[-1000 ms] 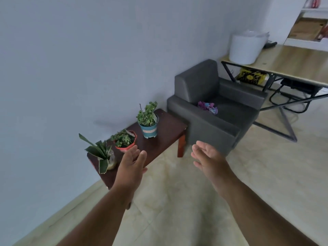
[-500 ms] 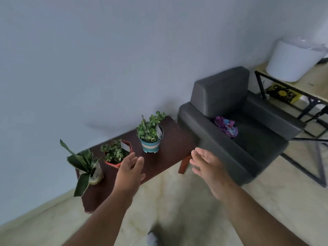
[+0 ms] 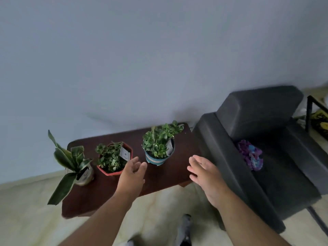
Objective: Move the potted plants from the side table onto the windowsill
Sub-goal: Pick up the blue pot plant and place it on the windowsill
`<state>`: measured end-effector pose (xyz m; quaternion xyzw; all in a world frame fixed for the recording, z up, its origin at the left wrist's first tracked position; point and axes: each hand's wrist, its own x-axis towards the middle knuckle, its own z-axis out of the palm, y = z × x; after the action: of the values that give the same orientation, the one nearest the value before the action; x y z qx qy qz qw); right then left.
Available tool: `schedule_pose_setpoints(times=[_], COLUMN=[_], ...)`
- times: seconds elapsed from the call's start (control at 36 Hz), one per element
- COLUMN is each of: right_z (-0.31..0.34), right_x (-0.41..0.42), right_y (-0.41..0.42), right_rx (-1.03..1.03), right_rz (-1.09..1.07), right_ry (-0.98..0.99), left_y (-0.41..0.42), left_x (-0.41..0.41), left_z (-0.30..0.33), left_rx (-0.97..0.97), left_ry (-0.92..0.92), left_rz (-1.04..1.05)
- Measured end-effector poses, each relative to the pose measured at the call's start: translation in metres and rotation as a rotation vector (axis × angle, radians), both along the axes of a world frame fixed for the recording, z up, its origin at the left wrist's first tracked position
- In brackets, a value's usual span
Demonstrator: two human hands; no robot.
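Observation:
Three potted plants stand in a row on a dark wooden side table against the wall. On the left is a long-leaved plant in a pale pot. A red hexagonal pot with small leaves is in the middle. A blue pot with a pale band is on the right. My left hand hovers over the table between the red and blue pots, fingers relaxed, holding nothing. My right hand is spread above the table's right end, empty. No windowsill is in view.
A dark grey armchair stands right beside the table, with a purple and blue cloth on its seat. A black metal table leg shows at the far right. Pale tiled floor lies in front; my feet show at the bottom.
I have come closer to the side table and the view has turned left and down. Both hands have reached forward over the table top, still empty.

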<state>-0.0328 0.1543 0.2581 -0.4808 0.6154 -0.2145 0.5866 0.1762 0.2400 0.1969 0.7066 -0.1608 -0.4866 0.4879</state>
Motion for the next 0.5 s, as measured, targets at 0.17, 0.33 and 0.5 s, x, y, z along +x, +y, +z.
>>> schedule_pose_setpoints(times=[0.17,0.33,0.5], right_z=[-0.047,-0.098,-0.16], right_x=[0.005,0.006,0.016], right_y=[-0.063,-0.121,-0.166], right_rx=[0.072,0.142,0.214], right_rz=[0.118,0.219,0.272], right_ry=[0.019,0.053,0.062], left_y=[-0.031,-0.068,-0.108], left_x=[-0.01,-0.019,-0.031], left_z=[-0.04,-0.085,-0.136], left_rx=[0.105,0.216,0.234], left_ry=[-0.011,-0.046,0.019], left_rz=[0.052,0.077,0.206])
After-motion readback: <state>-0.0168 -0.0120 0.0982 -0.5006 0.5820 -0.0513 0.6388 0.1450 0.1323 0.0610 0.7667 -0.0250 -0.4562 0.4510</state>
